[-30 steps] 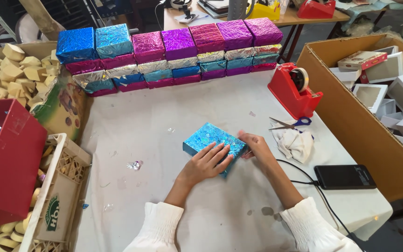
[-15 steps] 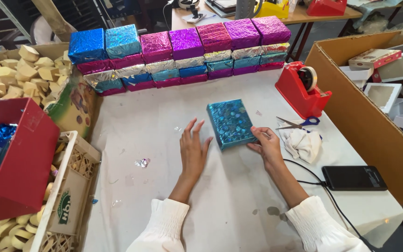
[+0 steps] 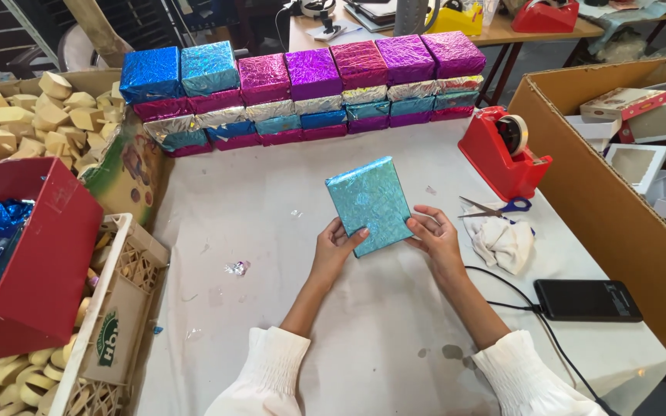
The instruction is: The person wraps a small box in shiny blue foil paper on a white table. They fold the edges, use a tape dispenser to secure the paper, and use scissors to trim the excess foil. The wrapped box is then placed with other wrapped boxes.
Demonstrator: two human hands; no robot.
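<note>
On the table [image 3: 271, 200], our left hand [image 3: 335, 248] and right hand [image 3: 435, 235] clamp the box [image 3: 369, 204], fingertips hidden beneath.

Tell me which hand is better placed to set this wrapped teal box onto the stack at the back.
Probably the right hand: it grips the teal box by its side; the left hand only supports the bottom corner.

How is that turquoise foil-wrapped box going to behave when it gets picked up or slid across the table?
The turquoise foil-wrapped box probably stays stiff: its edges look straight in the left hand and right hand. The glossy crinkled foil may be slippery and likely dents or tears easily. Flat and rectangular, it should slide on the table rather than roll.
</note>
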